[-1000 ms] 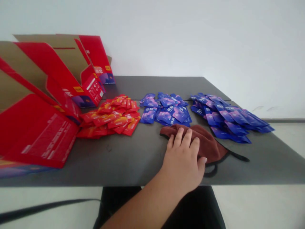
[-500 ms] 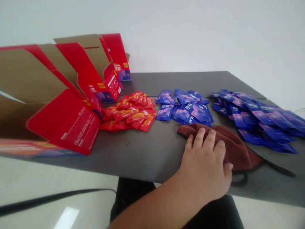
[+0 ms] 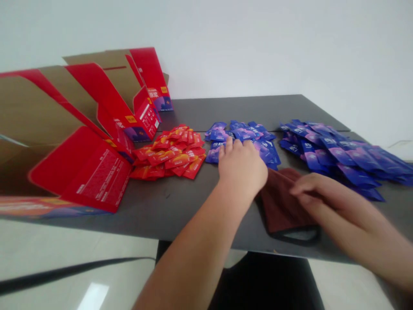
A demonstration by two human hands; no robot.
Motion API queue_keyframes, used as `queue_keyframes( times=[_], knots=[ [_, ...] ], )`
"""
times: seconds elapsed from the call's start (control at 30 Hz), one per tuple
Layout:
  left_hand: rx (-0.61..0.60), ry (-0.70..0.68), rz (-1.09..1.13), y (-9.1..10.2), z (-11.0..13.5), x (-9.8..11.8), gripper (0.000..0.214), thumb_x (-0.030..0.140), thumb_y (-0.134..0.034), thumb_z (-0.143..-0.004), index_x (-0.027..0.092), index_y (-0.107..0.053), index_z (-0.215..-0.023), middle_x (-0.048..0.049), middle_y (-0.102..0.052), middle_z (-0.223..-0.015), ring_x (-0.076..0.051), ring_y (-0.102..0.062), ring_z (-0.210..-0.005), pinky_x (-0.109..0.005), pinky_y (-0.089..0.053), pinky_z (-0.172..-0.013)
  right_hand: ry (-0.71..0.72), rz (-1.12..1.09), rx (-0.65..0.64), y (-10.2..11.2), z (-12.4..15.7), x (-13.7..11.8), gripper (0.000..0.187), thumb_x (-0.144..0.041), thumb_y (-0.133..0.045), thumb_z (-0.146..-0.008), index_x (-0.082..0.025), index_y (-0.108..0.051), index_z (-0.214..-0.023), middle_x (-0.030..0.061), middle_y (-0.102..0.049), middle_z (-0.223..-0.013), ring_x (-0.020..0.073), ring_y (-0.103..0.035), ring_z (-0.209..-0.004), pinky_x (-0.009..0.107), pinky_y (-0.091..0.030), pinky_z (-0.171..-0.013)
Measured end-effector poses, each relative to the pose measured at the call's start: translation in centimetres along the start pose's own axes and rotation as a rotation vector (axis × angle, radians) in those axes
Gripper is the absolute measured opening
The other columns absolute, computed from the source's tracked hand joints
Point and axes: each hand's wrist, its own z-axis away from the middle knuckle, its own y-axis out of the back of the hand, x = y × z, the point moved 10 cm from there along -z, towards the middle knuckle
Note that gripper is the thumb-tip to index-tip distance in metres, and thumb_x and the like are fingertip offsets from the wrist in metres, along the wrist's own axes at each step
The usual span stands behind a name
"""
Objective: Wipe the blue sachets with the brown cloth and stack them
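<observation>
My left hand [image 3: 240,165] reaches forward, palm down, with its fingers stretched onto the middle pile of blue sachets [image 3: 254,131]; nothing shows in its grip. My right hand [image 3: 311,189] lies with its fingers extended on a dark brown cloth mask [image 3: 279,209] with black straps, near the table's front edge. The mask sits between my two hands, just in front of the blue sachets.
A pile of red sachets [image 3: 171,153] lies left of the blue ones, and a larger spread of blue sachets [image 3: 342,157] lies at the right. Several open red cardboard boxes [image 3: 84,172] stand at the left of the dark grey table [image 3: 190,200]. A white wall is behind.
My left hand has left the brown mask and moved forward onto the middle blue sachets. My right hand has come into view and settled on the mask.
</observation>
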Motion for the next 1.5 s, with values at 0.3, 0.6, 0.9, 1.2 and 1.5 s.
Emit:
queue_keyframes(
  times=[0.3,0.6,0.9,1.2,1.5],
  knots=[
    [-0.035,0.049,-0.06,-3.9,-10.3,-2.6,0.045,0.048,-0.069,-0.106,0.019,-0.066,-0.141,-0.0132,-0.065,-0.148,-0.035,-0.062,-0.138,-0.064,-0.045,-0.119,0.078,0.234,-0.16,-6.6,-1.5,0.1,0.041,-0.053,-0.063,-0.105,-0.028,-0.066,-0.137,0.0162,-0.05,-0.167,0.0407,-0.051,-0.151,0.067,-0.046,-0.119],
    [0.041,0.081,-0.093,1.5,-4.5,-2.7,0.057,0.047,-0.069,-0.1,0.014,-0.053,-0.143,-0.0205,-0.06,-0.142,-0.031,-0.074,-0.114,-0.039,-0.06,-0.092,0.008,0.305,-0.039,-5.4,-2.5,0.0,0.054,-0.044,-0.068,-0.1,-0.022,-0.056,-0.148,0.0173,-0.069,-0.135,0.0395,-0.069,-0.121,0.058,-0.055,-0.1],
    [-0.182,0.198,-0.209,1.6,11.0,-6.0,0.052,0.051,-0.059,-0.101,0.015,-0.067,-0.136,-0.016,-0.071,-0.102,-0.041,-0.077,-0.089,-0.05,-0.061,-0.073,0.014,0.248,-0.152,-5.5,-2.5,-0.7,0.032,-0.03,-0.066,-0.095,-0.026,-0.07,-0.126,0.0112,-0.074,-0.133,0.0343,-0.07,-0.119,0.058,-0.052,-0.104],
    [-0.212,-0.088,-0.05,1.4,12.3,-6.2,0.079,0.074,-0.079,-0.086,0.028,-0.065,-0.149,-0.0128,-0.075,-0.125,-0.042,-0.072,-0.118,-0.056,-0.058,-0.1,0.148,0.244,-0.269,-6.5,-3.5,-3.0,0.042,-0.044,-0.057,-0.11,-0.029,-0.063,-0.149,0.0134,-0.052,-0.165,0.0359,-0.06,-0.141,0.059,-0.051,-0.114],
    [-0.228,-0.264,0.069,-0.3,12.8,-6.2,0.075,0.066,-0.061,-0.104,0.022,-0.051,-0.164,-0.0086,-0.048,-0.173,-0.036,-0.049,-0.152,-0.057,-0.042,-0.123,0.092,0.067,-0.29,-7.8,-5.0,-1.6,0.023,-0.025,-0.058,-0.107,-0.025,-0.069,-0.128,0.0087,-0.078,-0.126,0.0276,-0.074,-0.114,0.048,-0.059,-0.101]
  ],
)
